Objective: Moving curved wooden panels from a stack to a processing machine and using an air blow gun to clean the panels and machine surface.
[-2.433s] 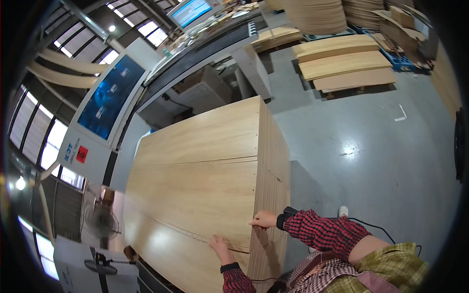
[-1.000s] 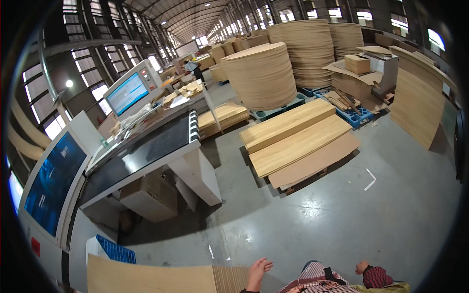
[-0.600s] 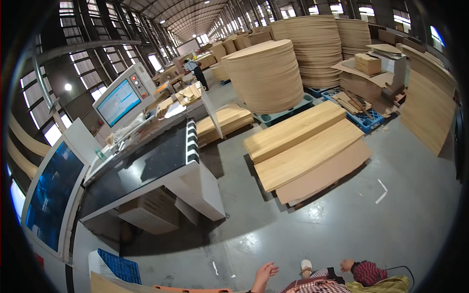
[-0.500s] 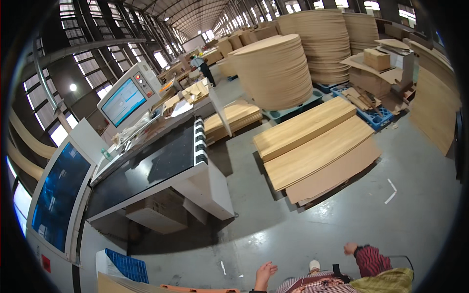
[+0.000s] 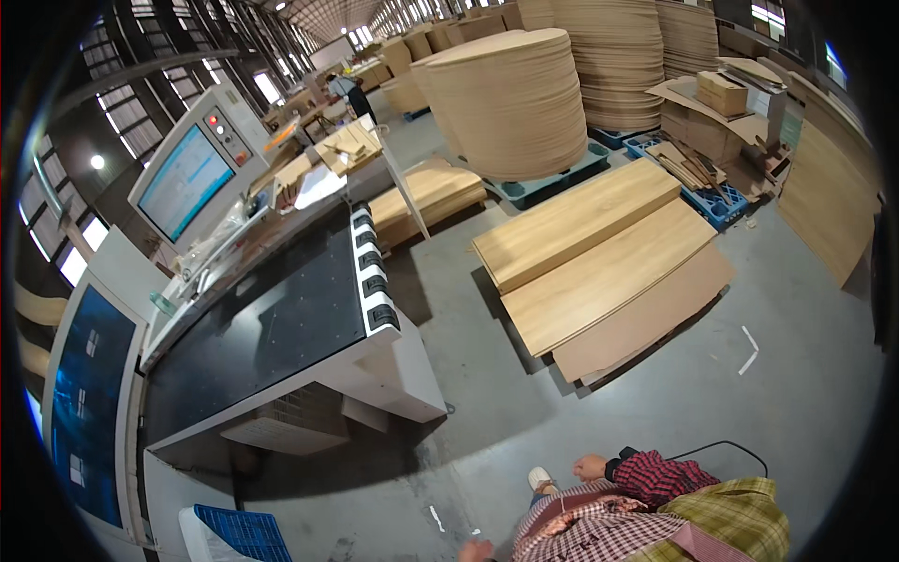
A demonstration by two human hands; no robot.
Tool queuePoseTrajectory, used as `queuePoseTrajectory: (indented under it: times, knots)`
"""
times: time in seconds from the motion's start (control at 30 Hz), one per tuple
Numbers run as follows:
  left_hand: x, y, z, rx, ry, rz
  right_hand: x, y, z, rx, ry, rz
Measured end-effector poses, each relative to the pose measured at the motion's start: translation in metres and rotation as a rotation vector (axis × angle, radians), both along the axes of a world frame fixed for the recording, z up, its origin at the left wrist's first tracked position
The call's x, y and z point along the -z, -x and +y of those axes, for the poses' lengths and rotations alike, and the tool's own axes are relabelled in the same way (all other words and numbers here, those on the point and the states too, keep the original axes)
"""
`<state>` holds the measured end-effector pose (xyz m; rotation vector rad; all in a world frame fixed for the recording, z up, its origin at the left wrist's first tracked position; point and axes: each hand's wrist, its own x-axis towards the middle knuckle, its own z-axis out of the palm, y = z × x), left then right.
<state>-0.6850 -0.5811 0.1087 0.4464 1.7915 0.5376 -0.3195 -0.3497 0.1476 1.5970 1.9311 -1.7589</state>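
My right hand (image 5: 590, 466) is at the lower middle, in front of the checked apron (image 5: 571, 526) and above a white shoe (image 5: 540, 480). Its fingers are loosely curled in and nothing shows in them. Only a bit of my left hand (image 5: 476, 551) shows at the bottom edge, over the grey floor; its fingers are mostly cut off. Ahead of me lies a low stack of wood-grain boards (image 5: 609, 286) on flat brown sheets (image 5: 646, 323). To my left stands a machine with a dark table (image 5: 262, 323).
A tilted control screen (image 5: 187, 183) stands at the machine's far side. Near its foot is a blue crate (image 5: 242, 536). Tall round stacks of panels (image 5: 510, 108) rest on pallets farther off. Boards lean at the right (image 5: 829, 206). A person (image 5: 351, 96) bends over in the distance.
The view has turned and shifted slightly, so the machine is nearer and lower. My left hand has sunk mostly out of the picture. My right hand has come in closer to my body.
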Motion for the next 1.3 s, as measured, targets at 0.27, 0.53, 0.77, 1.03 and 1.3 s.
queuePoseTrajectory:
  times: [0.27, 0.53, 0.77, 1.03, 1.3]
  knots:
    - [-0.034, 0.083, 0.193, -0.297, -0.042, -0.18, 0.025, -0.041, 0.032, 0.604, 0.112, 0.064]
    - [-0.069, -0.007, 0.361, 0.007, -0.039, -0.164, 0.025, -0.073, 0.073, 0.574, 0.067, -0.118]
    - [-0.073, -0.042, 0.451, 0.15, 0.058, -0.136, 0.109, -0.106, 0.119, 0.526, 0.071, -0.223]
    - [-0.085, -0.075, 0.608, 0.317, -0.143, -0.054, 0.059, -0.138, 0.299, 0.708, -0.187, -0.131]
    - [-0.04, -0.127, 0.726, 0.356, 0.035, -0.121, 0.04, -0.12, 0.349, 1.191, 0.219, 0.203]
